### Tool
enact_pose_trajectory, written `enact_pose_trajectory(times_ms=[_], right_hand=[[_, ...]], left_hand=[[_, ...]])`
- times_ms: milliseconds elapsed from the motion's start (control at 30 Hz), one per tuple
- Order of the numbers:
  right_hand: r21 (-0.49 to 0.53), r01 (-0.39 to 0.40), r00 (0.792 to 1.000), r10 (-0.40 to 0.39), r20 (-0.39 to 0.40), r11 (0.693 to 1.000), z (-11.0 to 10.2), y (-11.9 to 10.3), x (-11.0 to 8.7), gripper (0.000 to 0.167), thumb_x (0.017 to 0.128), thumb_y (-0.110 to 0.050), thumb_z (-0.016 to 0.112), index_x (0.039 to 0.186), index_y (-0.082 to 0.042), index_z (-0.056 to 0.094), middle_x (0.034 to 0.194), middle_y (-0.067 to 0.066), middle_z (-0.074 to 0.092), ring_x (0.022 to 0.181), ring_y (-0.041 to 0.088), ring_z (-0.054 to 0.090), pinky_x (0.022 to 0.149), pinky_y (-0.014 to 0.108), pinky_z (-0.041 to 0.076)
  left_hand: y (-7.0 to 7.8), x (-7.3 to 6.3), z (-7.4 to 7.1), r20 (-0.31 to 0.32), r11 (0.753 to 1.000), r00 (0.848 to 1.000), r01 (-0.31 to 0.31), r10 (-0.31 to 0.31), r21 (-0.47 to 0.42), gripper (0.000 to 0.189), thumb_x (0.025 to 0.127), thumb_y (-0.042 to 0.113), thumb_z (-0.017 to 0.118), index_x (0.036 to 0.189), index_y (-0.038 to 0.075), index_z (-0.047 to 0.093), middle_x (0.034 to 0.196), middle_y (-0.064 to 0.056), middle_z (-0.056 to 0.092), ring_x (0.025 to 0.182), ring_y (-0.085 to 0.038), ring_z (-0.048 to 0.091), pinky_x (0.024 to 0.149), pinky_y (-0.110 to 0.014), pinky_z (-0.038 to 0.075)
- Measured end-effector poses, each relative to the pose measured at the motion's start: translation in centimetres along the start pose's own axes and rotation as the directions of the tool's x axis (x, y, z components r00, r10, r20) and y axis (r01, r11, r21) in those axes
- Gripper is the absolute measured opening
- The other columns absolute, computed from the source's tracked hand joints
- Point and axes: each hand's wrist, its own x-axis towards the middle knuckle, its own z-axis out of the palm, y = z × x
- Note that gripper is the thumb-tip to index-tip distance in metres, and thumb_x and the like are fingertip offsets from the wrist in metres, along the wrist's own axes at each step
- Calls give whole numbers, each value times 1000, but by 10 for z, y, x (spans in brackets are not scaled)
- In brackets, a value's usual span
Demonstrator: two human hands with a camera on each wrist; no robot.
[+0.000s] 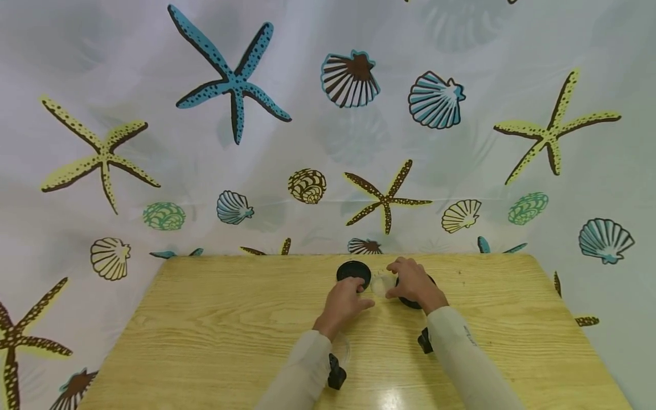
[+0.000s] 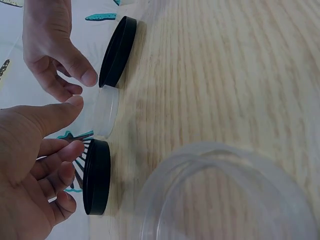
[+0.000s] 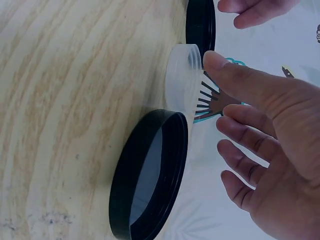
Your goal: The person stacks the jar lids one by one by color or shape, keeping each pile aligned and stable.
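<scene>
Two black round lids point(image 1: 349, 267) lie on the wooden table near its back edge, with a small clear plastic lid point(image 1: 381, 286) between them. My left hand point(image 1: 344, 304) hovers over the near side of the left black lid, fingers loosely bent and holding nothing. Above the right black lid point(image 3: 122, 185) is my right hand point(image 1: 414, 285), its fingers relaxed and empty; the hand partly hides that lid in the head view. The lid's hollow inside shows in the right wrist view. Both hands flank the clear lid point(image 2: 106, 112), and neither visibly grips it.
A larger clear round plastic piece point(image 2: 172, 167) lies nearer on the table, partly hidden by the left forearm in the head view. Black wrist devices point(image 1: 336, 373) sit at both sleeves. Behind the wooden tabletop point(image 1: 215, 319) hangs a seashell-patterned cloth point(image 1: 307, 136).
</scene>
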Motion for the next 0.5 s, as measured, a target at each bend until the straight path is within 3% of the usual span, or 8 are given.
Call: enact_pose_trajectory(times_ms=[100, 333, 500], right_hand=[[-8, -6, 1000, 6, -3, 1000, 2, 1, 2, 61, 76, -30, 80, 127, -6, 58, 116, 11, 58, 110, 34, 52, 95, 53, 38], [-1, -4, 1000, 4, -8, 1000, 7, 2, 3, 60, 75, -28, 81, 126, -6, 59, 116, 12, 59, 109, 34, 51, 95, 53, 38], [-12, -3, 1000, 3, -19, 1000, 9, 4, 5, 59, 74, -28, 82, 125, -6, 60, 113, 11, 60, 107, 33, 52, 95, 52, 38]], left_hand=[[3, 3, 3, 9, 1000, 1000, -6, 6, 5, 50, 80, 29, 76, 121, 5, 62, 104, -6, 65, 92, -19, 62, 77, -36, 50], [7, 7, 8, 15, 1000, 1000, -21, 21, 21, 31, 80, 29, 76, 98, 6, 65, 91, -5, 63, 72, -13, 51, 62, -29, 40], [7, 7, 12, -3, 999, 1000, -18, 18, 33, 34, 80, 27, 77, 104, 6, 66, 93, -5, 65, 76, -14, 56, 64, -30, 44]])
